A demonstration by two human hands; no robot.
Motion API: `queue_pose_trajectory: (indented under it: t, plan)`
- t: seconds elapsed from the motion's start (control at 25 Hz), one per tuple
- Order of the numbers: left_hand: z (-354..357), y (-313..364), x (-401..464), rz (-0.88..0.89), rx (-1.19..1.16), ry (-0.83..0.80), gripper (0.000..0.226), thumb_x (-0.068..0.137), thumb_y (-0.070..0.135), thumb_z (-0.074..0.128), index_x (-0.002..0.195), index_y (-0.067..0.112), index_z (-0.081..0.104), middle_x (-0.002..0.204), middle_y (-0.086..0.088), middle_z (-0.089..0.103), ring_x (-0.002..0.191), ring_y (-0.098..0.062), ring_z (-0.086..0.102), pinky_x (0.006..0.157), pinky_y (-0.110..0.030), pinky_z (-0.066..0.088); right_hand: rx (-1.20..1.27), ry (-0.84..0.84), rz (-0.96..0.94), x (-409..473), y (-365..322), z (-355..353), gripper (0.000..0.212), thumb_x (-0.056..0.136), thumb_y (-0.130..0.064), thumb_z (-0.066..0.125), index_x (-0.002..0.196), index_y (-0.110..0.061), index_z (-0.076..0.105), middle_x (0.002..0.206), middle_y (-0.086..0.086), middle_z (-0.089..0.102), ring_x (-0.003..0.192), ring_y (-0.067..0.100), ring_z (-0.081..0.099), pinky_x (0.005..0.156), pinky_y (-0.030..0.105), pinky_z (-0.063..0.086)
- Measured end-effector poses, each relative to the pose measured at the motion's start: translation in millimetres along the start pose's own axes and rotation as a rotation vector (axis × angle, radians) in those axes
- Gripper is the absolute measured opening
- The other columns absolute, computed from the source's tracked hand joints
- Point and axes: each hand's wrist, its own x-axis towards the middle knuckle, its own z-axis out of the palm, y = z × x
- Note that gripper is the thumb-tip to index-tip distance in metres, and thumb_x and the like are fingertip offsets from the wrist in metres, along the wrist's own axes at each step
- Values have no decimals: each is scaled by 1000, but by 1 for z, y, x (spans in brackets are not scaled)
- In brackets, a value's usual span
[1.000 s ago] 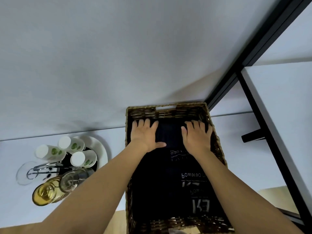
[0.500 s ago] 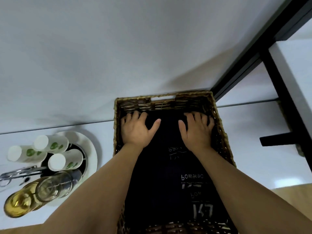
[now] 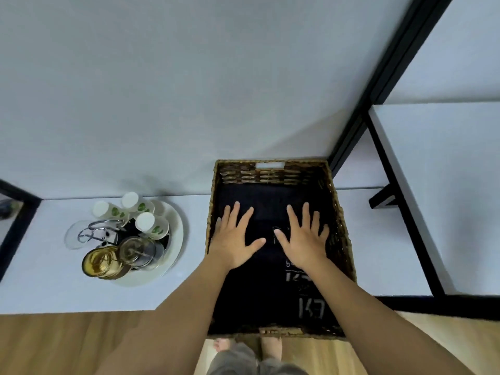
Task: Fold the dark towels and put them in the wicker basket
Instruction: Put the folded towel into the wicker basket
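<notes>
My left hand (image 3: 234,240) and right hand (image 3: 304,240) both lie palm-down, fingers straight and spread, on the folded dark towel with pale printed lettering (image 3: 270,288). Neither hand grips anything; they only press. The towel already sits inside the rectangular brown wicker basket (image 3: 342,239), filling its floor from wall to wall, and the basket stands on the white table (image 3: 54,288) with its near edge at the table's front.

What worries me is the lift-off. The cloth looks soft and slack, so if I draw my palms away with any drag, I expect the top layer to slide and the fold to open or bunch toward one wall. The woven walls look rough and ribbed, and I judge a loose corner of cloth could snag on them as I pull out. Pressing hard near the front could also tip or shove the basket, since it reaches the table's edge above the wooden floor.

To my left, well apart from the basket, a round white tray (image 3: 177,234) carries white cups with green leaf prints (image 3: 144,221) and a glass jar of yellowish liquid (image 3: 98,262). They are smooth, hard and upright, and a careless left elbow could knock them.
</notes>
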Motion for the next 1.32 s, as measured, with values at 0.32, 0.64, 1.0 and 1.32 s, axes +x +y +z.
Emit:
queue_pose_trajectory:
  t: [0.32,0.64,1.0,1.32]
  plan:
    - [-4,9,-104,129,237,103,84,91,74,37,160,40,3,168,1,-17,153,-24,-22,125,-48,-5,-56,34,-56,-116,-9,2,75,97,-69,22,159,-35,-3,167,7,-14,153,37,-7,120,61,5]
    - [40,21,-217,232,337,99,82,90,77,33,159,40,9,169,2,-11,154,-24,-19,124,-54,-5,-37,142,-4,-249,-8,45,83,85,-78,4,158,-38,5,169,4,-4,154,34,-2,120,60,6]
    - [107,186,-241,590,488,19,79,92,79,22,159,40,4,168,2,-14,153,-24,-22,123,-54,-8,-16,209,336,-357,143,43,89,77,-81,-12,157,-42,-7,163,-2,-25,154,33,-11,122,58,3]
    - [136,413,-214,845,479,236,79,90,80,14,159,40,8,169,0,-9,154,-26,-16,124,-53,-4,22,386,474,-400,344,-31,83,84,-79,-5,158,-42,-1,168,2,-13,155,33,-5,121,58,5]
